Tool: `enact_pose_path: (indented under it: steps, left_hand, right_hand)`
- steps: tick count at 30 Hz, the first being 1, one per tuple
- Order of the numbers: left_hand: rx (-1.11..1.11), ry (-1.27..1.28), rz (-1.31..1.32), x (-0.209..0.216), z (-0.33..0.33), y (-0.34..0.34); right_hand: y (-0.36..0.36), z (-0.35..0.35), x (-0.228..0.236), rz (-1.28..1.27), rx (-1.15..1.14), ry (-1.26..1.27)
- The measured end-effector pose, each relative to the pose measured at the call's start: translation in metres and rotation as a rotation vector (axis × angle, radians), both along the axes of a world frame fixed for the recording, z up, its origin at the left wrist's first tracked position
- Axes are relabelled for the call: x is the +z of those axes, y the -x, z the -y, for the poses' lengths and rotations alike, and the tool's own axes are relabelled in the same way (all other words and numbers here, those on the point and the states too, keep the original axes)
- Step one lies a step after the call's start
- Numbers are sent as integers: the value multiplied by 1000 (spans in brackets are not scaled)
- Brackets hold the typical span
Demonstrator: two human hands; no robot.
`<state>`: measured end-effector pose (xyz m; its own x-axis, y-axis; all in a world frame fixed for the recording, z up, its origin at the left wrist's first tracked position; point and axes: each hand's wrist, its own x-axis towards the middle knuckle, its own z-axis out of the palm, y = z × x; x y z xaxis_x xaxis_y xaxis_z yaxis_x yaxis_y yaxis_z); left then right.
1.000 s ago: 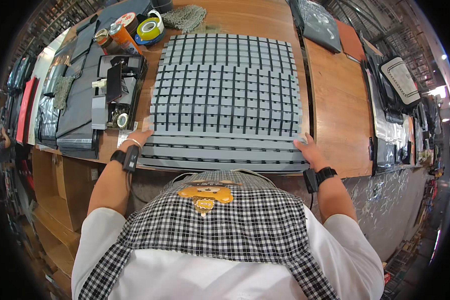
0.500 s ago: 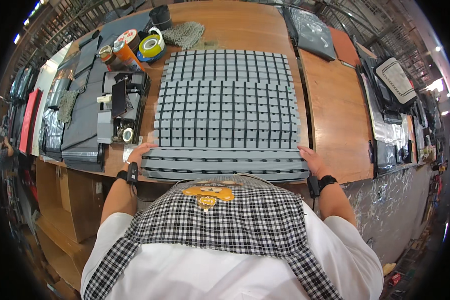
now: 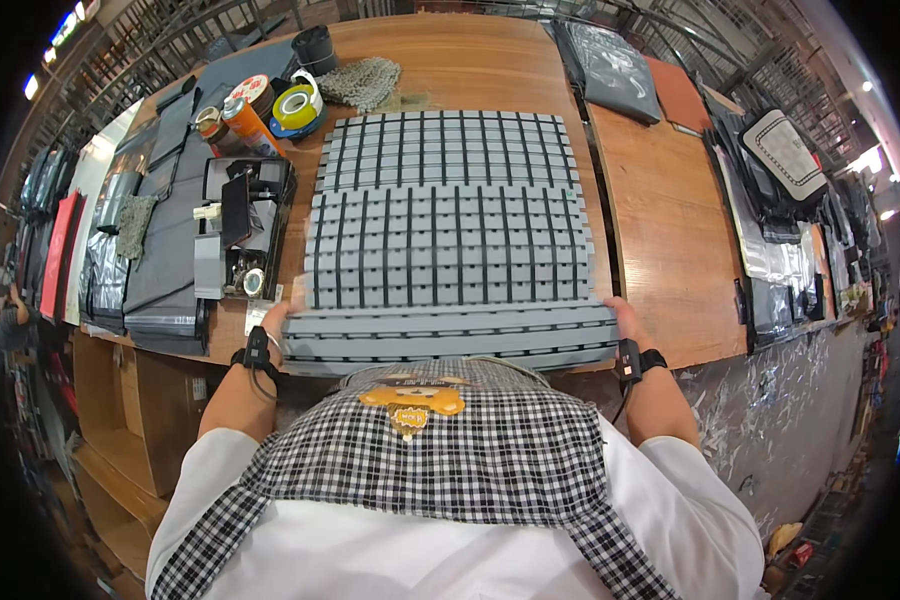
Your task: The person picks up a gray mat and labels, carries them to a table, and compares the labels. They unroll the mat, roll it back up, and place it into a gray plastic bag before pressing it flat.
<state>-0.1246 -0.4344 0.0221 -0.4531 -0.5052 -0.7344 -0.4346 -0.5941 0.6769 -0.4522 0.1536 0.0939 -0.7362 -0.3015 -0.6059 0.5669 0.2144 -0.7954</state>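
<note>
A grey slatted mat [image 3: 448,220] crossed by thin black strips lies in front of me. Its farther part is a lower layer, with a second layer stepped over it. Along the side nearest my body, plain grey slats [image 3: 450,328] form a thick bundle. At the left end of that bundle, my left hand [image 3: 276,325] is closed around the edge, thumb on top. My right hand [image 3: 623,320] grips the opposite end the same way. The undersides of the slats and most of my fingers are hidden.
On the left of the wooden table [image 3: 660,220] stand a tool tray [image 3: 250,225] with a dark phone, an orange spray can [image 3: 252,128] and tape rolls [image 3: 296,106]. Stacked grey bags [image 3: 160,270] lie farther left. A gap runs between tabletops at the right.
The upper layer and near bundle have slid slightly toward my body, with both hands still at the ends. The whole view has shifted a little.
</note>
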Motion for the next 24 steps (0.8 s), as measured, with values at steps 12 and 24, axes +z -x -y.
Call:
enact_pose_path:
  steps: [12, 24]
  left_hand:
    - [-314, -37, 145, -83, 50, -30]
    - [-456, 98, 152, -26, 31, -25]
  right_hand:
    - [-16, -15, -8, 229, -8, -145]
    - [-30, -4, 28, 371, 101, -204]
